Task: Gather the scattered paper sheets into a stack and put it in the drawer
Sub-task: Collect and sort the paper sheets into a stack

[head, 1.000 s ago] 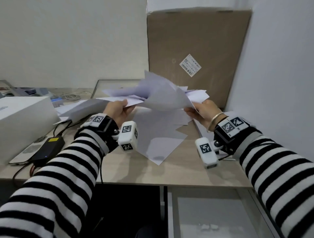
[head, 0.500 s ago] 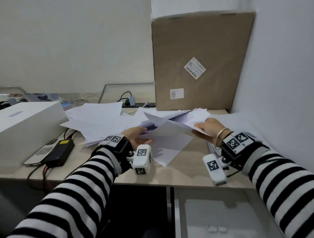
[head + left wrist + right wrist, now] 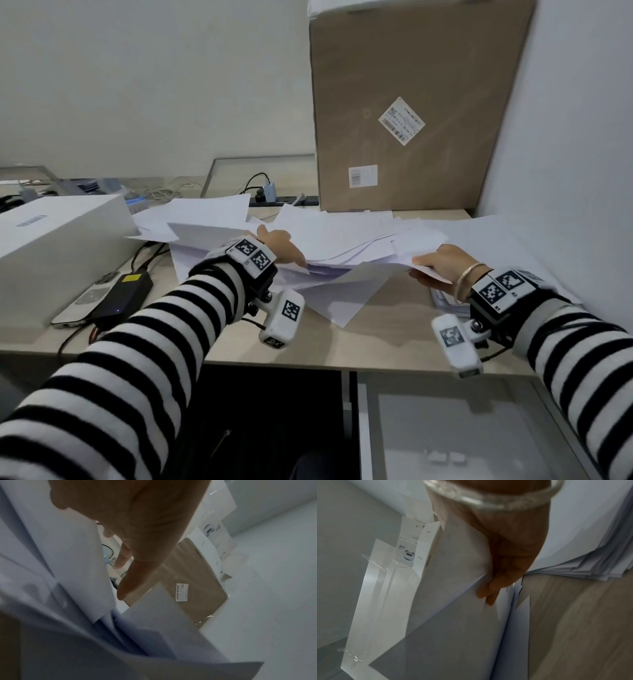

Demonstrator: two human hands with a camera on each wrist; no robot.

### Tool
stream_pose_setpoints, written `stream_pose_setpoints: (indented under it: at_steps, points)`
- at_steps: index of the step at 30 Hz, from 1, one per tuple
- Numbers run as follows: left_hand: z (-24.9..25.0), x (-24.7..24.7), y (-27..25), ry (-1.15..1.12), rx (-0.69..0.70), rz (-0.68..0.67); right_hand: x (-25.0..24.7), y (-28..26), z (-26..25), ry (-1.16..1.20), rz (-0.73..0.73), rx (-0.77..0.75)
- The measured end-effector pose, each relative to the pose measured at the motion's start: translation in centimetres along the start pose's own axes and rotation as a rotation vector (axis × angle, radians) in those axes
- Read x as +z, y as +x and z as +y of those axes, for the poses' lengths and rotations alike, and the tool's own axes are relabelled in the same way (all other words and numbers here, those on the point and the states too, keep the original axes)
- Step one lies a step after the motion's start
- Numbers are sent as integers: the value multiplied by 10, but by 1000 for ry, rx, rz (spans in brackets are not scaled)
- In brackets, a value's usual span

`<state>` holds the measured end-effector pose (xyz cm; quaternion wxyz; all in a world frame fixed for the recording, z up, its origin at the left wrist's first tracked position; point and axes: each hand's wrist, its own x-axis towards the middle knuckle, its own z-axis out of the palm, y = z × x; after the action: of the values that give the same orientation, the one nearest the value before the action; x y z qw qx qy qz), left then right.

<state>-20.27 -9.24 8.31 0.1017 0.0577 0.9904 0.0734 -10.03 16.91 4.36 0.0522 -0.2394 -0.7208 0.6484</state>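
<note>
A loose bundle of white paper sheets (image 3: 356, 246) lies fanned low over the wooden desk (image 3: 394, 329) between my hands. My left hand (image 3: 279, 245) holds its left side, thumb on top; the left wrist view shows fingers (image 3: 126, 574) stretched along the sheets (image 3: 163, 615). My right hand (image 3: 436, 265) pinches the right edge, with fingertips (image 3: 488, 596) under the sheets (image 3: 453, 628). More sheets (image 3: 205, 219) lie spread behind my left wrist, and one (image 3: 346, 301) lies flat under the bundle. The open drawer (image 3: 445, 421) is below the desk's front edge, at the right.
A tall cardboard box (image 3: 411, 102) stands at the back against the right wall. A white box (image 3: 58, 246), a black power adapter (image 3: 123, 294) and cables sit on the left. A neat paper stack (image 3: 590, 547) lies by my right wrist. A power strip (image 3: 284, 200) lies at the back.
The bundle, held up in the air a second ago, has come down onto the desk. Both hands have lowered with it, and my left hand has moved further over the sheets.
</note>
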Motion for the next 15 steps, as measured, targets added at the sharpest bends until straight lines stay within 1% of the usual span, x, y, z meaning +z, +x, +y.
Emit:
stream_pose_setpoints:
  at_steps: [3, 6, 8, 11, 13, 15]
  points:
    - [14, -17, -4, 19, 98, 25, -5, 4, 6, -76, 14, 7]
    - [19, -23, 1, 20, 183, -90, -8, 10, 10, -126, 23, 21]
    - [18, -17, 4, 62, 204, -165, -8, 9, 10, -157, 27, 36]
    - [20, -2, 17, 37, 217, -210, -9, 7, 9, -268, 25, 74]
    - [30, 5, 24, 12, 242, -228, -9, 9, 8, -316, 41, 66]
    - [44, 11, 26, -10, 270, -290, -10, 12, 8, -348, 58, 56]
